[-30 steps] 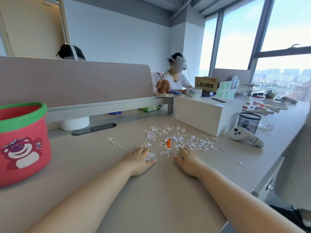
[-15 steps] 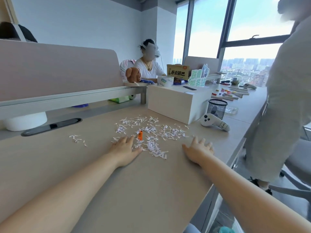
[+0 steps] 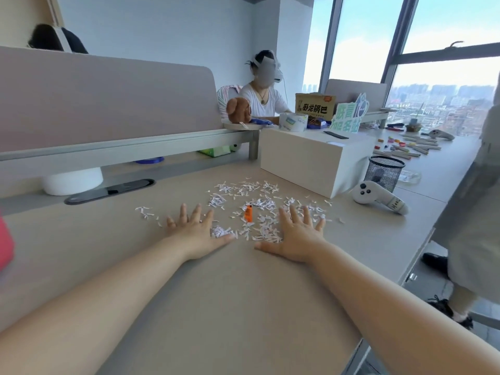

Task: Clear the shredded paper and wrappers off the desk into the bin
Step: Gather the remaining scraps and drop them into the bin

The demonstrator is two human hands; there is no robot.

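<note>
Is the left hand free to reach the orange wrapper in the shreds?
Probably yes. The left hand lies flat and empty on the desk; the orange wrapper sits just past its thumb, only loose shredded paper between.

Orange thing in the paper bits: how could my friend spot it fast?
Look at the big tan desk, in front of the white box, where shredded paper lies scattered. Between the left hand and right hand sits a small orange wrapper. It is the only bright orange piece among white scraps.

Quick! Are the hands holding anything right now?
Left hand: open, flat on the desk, holding nothing.
Right hand: open, flat over the shredded paper, holding nothing.
</note>
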